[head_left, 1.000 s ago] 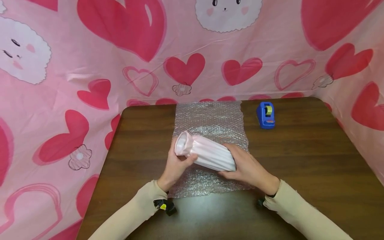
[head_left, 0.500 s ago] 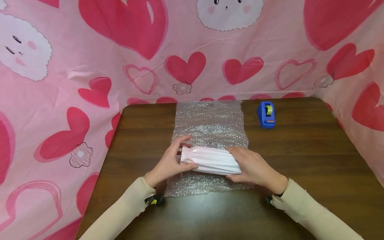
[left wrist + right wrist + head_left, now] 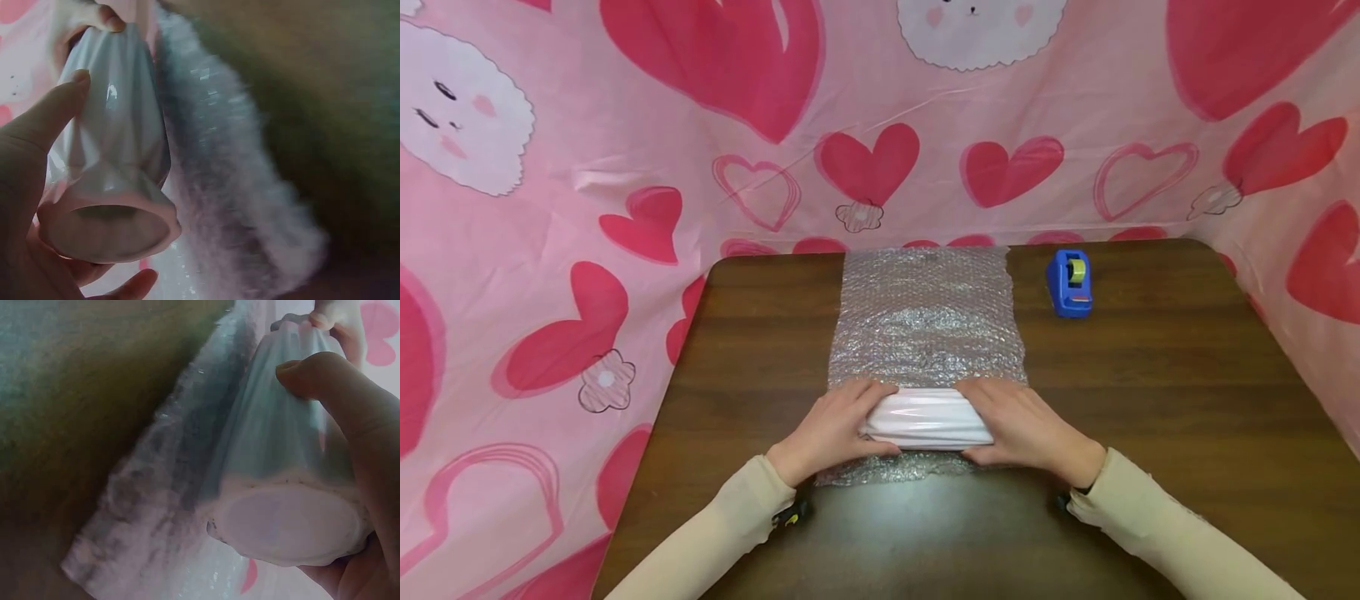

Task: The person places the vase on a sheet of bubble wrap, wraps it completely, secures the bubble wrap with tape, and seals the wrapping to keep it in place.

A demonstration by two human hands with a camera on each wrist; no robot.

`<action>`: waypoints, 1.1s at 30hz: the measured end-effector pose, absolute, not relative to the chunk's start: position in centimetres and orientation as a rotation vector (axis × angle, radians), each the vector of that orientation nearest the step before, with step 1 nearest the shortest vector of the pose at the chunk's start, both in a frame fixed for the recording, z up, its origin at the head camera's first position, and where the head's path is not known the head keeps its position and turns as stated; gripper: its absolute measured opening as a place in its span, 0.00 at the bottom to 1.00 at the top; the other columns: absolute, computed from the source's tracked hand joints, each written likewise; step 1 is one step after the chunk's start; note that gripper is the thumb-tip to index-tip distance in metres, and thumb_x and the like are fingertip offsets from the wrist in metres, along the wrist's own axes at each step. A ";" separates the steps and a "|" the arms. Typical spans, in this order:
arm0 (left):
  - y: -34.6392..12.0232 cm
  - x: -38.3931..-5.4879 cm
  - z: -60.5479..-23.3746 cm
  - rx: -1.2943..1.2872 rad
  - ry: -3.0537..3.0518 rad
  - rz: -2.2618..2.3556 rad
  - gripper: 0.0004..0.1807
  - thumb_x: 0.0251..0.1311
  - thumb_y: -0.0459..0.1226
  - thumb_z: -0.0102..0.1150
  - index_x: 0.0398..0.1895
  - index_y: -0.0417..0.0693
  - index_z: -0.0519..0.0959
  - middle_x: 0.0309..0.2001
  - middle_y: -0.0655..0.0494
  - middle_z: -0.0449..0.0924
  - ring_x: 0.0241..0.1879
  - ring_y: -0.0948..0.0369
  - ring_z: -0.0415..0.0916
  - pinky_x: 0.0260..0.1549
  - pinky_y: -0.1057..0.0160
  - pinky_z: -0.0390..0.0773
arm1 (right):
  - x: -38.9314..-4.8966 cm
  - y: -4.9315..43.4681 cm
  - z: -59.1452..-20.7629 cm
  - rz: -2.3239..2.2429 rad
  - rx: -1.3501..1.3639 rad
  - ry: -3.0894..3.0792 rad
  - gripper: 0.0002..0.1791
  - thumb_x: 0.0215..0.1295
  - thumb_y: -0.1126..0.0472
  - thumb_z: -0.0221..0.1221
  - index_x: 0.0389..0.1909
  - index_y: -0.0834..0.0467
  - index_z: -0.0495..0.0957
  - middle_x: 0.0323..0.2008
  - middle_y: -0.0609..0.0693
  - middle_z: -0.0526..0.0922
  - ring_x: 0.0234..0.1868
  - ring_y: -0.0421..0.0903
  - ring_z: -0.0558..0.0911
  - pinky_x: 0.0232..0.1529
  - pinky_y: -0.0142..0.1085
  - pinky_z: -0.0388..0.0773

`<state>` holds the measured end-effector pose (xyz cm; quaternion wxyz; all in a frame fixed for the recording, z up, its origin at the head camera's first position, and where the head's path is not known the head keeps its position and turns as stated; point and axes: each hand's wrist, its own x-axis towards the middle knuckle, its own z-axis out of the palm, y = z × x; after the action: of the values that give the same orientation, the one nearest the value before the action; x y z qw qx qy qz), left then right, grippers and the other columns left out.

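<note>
A glossy white vase [image 3: 928,419] with fluted sides and a pinkish neck lies sideways over the near part of a bubble wrap sheet [image 3: 927,321]. My left hand [image 3: 831,425] grips its neck end, thumb along the near side and fingers over the far side. At the base end my right hand [image 3: 1030,425] holds it the same way. The left wrist view shows the flared mouth of the vase [image 3: 112,231] facing the camera. In the right wrist view the flat round base [image 3: 290,522] is visible, with the thumb lying along the fluted wall.
A blue tape dispenser [image 3: 1070,285] with a yellowish roll stands at the back right of the dark wooden table [image 3: 1150,375]. Pink cloth [image 3: 940,108] printed with hearts hangs behind the table and along both sides.
The vase has turned from a slant to lie crosswise, and has come lower and nearer the body. My left hand loosened at the neck, then closed round it again.
</note>
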<state>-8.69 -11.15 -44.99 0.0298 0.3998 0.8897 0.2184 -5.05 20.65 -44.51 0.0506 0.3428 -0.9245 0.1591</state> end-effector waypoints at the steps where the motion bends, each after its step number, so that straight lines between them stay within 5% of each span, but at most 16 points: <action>1: -11.2 -8.6 -45.2 1.245 2.749 0.662 0.44 0.53 0.62 0.74 0.70 0.54 0.73 0.57 0.55 0.79 0.54 0.55 0.78 0.50 0.49 0.80 | -5.0 20.7 -44.6 0.472 1.048 -2.813 0.47 0.46 0.40 0.78 0.64 0.60 0.75 0.54 0.52 0.84 0.53 0.51 0.84 0.53 0.50 0.83; 9: -11.0 -8.1 -45.4 1.374 2.823 0.582 0.43 0.54 0.62 0.73 0.68 0.51 0.71 0.66 0.49 0.75 0.65 0.53 0.72 0.62 0.41 0.71 | -4.9 20.7 -45.0 0.393 1.078 -2.788 0.52 0.46 0.37 0.78 0.67 0.62 0.73 0.57 0.54 0.81 0.57 0.53 0.81 0.60 0.53 0.78; 14: -10.6 -7.9 -45.2 1.878 2.809 0.449 0.25 0.56 0.56 0.75 0.48 0.55 0.79 0.69 0.46 0.72 0.70 0.49 0.67 0.68 0.36 0.64 | -5.1 20.5 -44.5 0.337 1.089 -2.799 0.54 0.47 0.34 0.78 0.69 0.62 0.72 0.62 0.56 0.79 0.62 0.56 0.77 0.65 0.55 0.72; 18: -10.1 -7.6 -45.5 2.110 2.737 0.235 0.18 0.58 0.62 0.70 0.34 0.62 0.82 0.72 0.50 0.71 0.74 0.49 0.63 0.73 0.36 0.56 | -5.1 20.5 -44.4 0.330 1.081 -2.832 0.55 0.49 0.34 0.77 0.70 0.62 0.71 0.63 0.57 0.78 0.63 0.57 0.77 0.66 0.56 0.72; 25: -9.9 -7.2 -46.4 2.052 2.639 -0.121 0.20 0.59 0.67 0.63 0.37 0.66 0.85 0.83 0.49 0.52 0.83 0.47 0.42 0.72 0.26 0.38 | -5.1 20.5 -44.6 0.352 1.078 -2.857 0.55 0.50 0.34 0.76 0.71 0.63 0.70 0.64 0.58 0.78 0.64 0.57 0.76 0.66 0.57 0.72; 33: -9.6 -7.4 -45.8 2.013 2.644 0.131 0.08 0.66 0.49 0.67 0.32 0.61 0.86 0.78 0.49 0.62 0.79 0.50 0.54 0.73 0.32 0.52 | -5.0 20.3 -44.3 0.304 1.065 -2.866 0.54 0.51 0.33 0.75 0.72 0.60 0.69 0.64 0.57 0.77 0.65 0.58 0.75 0.69 0.60 0.67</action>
<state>-7.39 -9.65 -45.76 -0.0920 0.6027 0.7917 0.0392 -5.03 20.29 -44.29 0.0348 0.3465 -0.9322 0.0989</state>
